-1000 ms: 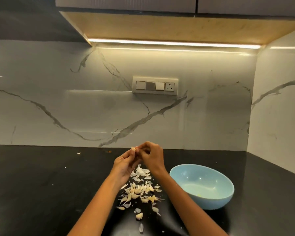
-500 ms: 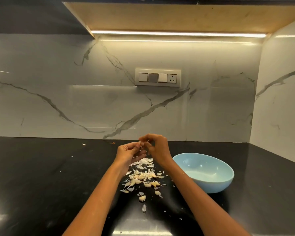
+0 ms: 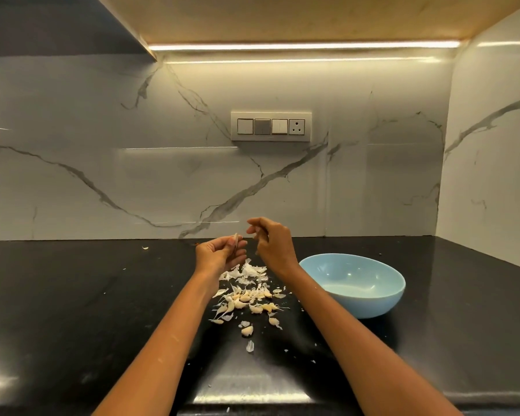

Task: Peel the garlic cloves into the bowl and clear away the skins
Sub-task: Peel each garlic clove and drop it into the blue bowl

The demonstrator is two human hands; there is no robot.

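Change since earlier frame: hands, formerly joined on one clove, now drawn apart above the desk (image 3: 72, 295); left hand (image 3: 219, 255) curled round a garlic clove (image 3: 235, 237), right hand (image 3: 270, 240) lifted just beside it, fingertips pinched, though whether on a shred of skin cannot be told. Item locations: heap of cloves and skins (image 3: 246, 292) on the desk below the hands, blue bowl (image 3: 354, 285) right of it, seemingly without cloves. Risks: loosened skin may drift into the bowl or scatter wider, adding to clearing; the small clove may slip from the curled fingers into the heap.

Bare forearms and hands (image 3: 219, 255), no sleeves or jewellery
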